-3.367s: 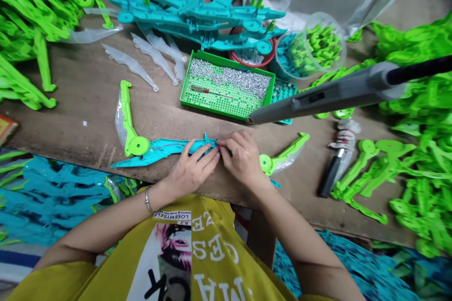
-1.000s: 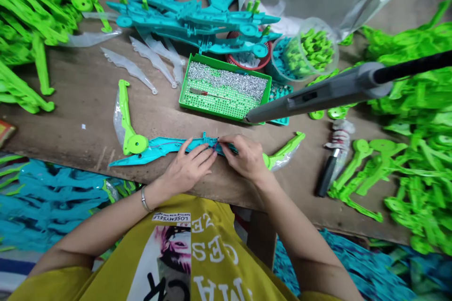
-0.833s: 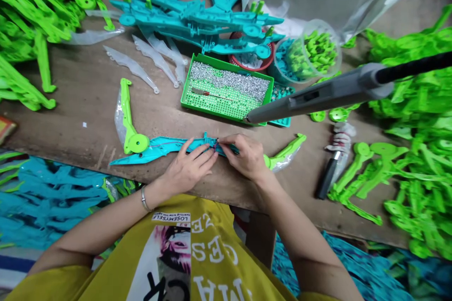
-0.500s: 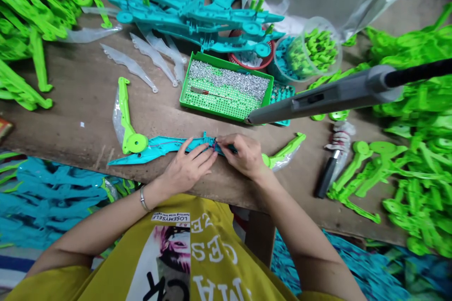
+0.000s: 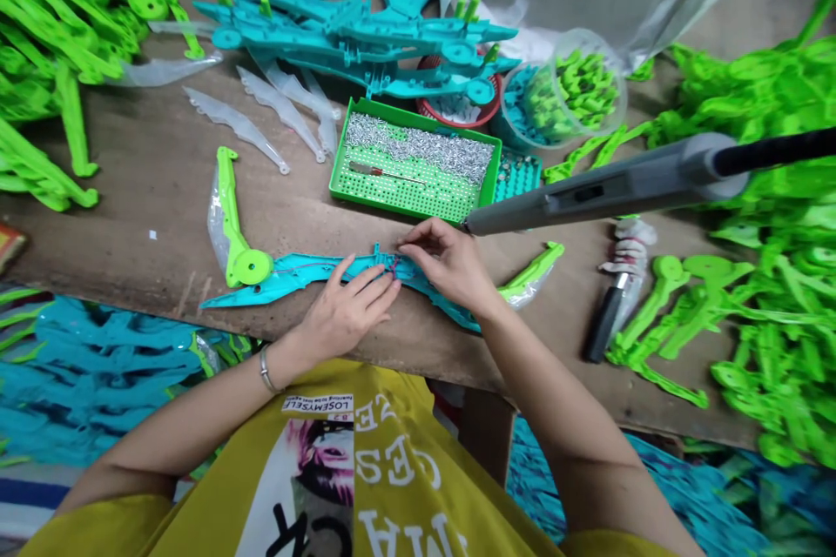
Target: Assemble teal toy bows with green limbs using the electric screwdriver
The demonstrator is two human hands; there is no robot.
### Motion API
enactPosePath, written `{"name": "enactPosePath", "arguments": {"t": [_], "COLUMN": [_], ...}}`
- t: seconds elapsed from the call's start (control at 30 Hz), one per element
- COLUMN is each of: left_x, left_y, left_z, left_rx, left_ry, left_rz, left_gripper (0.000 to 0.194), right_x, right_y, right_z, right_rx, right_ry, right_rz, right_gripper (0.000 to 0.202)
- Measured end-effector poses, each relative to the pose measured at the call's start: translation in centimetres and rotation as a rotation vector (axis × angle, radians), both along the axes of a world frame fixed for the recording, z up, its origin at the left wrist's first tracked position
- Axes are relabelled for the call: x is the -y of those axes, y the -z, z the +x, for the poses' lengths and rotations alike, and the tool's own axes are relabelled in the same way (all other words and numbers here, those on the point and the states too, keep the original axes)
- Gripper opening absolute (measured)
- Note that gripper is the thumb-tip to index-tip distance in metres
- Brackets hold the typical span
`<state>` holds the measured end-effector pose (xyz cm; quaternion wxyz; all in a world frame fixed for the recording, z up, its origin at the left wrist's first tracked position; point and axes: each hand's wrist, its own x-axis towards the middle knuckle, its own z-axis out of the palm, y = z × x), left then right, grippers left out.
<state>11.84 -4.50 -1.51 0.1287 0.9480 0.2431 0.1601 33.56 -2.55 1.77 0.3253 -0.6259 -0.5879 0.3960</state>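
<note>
A long blue plastic bow-shaped part (image 5: 297, 272) lies across the table before me, with a green limb (image 5: 230, 209) at its left end and another green limb (image 5: 535, 271) at its right. My left hand (image 5: 349, 303) rests on the middle of the blue part, fingers spread, beside thin reddish wires (image 5: 394, 265). Just right of it, my right hand (image 5: 448, 261) is over the blue part with thumb and forefinger brought close together; whatever lies between their tips is too small to make out.
A grey power screwdriver (image 5: 588, 187) hangs at the right, its tip near a green screw tray (image 5: 408, 204). Blue parts (image 5: 366, 35) are stacked behind, green piles flank both sides, and a black-handled tool (image 5: 604, 322) lies at right.
My right hand has lifted slightly up and away from the wires, uncovering more of the blue part's right half. My left hand has stayed in place.
</note>
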Motion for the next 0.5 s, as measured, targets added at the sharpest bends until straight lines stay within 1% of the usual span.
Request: {"name": "enactPosePath", "arguments": {"t": [0.03, 0.17, 0.27, 0.33, 0.37, 0.43, 0.5], "left_x": [0.0, -0.2, -0.3, -0.3, -0.3, -0.2, -0.3], "left_y": [0.0, -0.2, -0.3, -0.5, -0.6, -0.9, -1.3], "left_z": [0.0, 0.0, 0.0, 0.0, 0.1, 0.5, 1.1], "left_rx": [-0.002, 0.014, 0.046, 0.110, 0.153, 0.213, 0.192], "left_ry": [0.000, -0.004, 0.001, -0.010, -0.044, -0.179, -0.326], "left_rz": [0.005, 0.015, -0.005, -0.021, -0.030, -0.051, -0.071], "left_gripper": [0.042, 0.041, 0.041, 0.039, 0.037, 0.037, 0.035], "right_x": [-0.3, -1.3, -1.6, -1.6, -1.6, -1.4, -1.3], "right_y": [0.2, 0.6, 0.6, 0.5, 0.5, 0.6, 0.8], "right_z": [0.0, 0.3, 0.5, 0.5, 0.5, 0.6, 0.6], "right_rx": [-0.013, 0.013, 0.035, 0.054, 0.059, 0.057, 0.048], "right_ry": [-0.009, -0.120, -0.162, -0.173, -0.175, -0.168, -0.167], "right_rz": [-0.027, -0.110, -0.099, -0.080, -0.070, -0.049, -0.033], "right_gripper": [0.011, 0.013, 0.009, 0.008, 0.008, 0.008, 0.009]}}
